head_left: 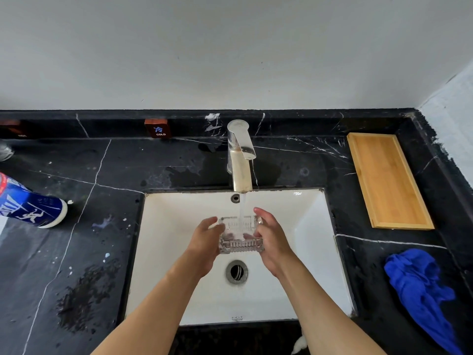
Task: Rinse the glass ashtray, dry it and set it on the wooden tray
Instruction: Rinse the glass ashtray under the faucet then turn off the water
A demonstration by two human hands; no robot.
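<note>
I see the square ribbed glass ashtray point(240, 234) over the white sink point(307, 226), under running water point(242, 208); left hand point(204, 242) and right hand point(271, 239) grip its sides; the wooden tray point(389, 180) sits bare on black marble.

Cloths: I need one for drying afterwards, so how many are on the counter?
1. A blue cloth lies crumpled on the counter right of the sink, nearer than the tray. Others may lie outside the view.
</note>
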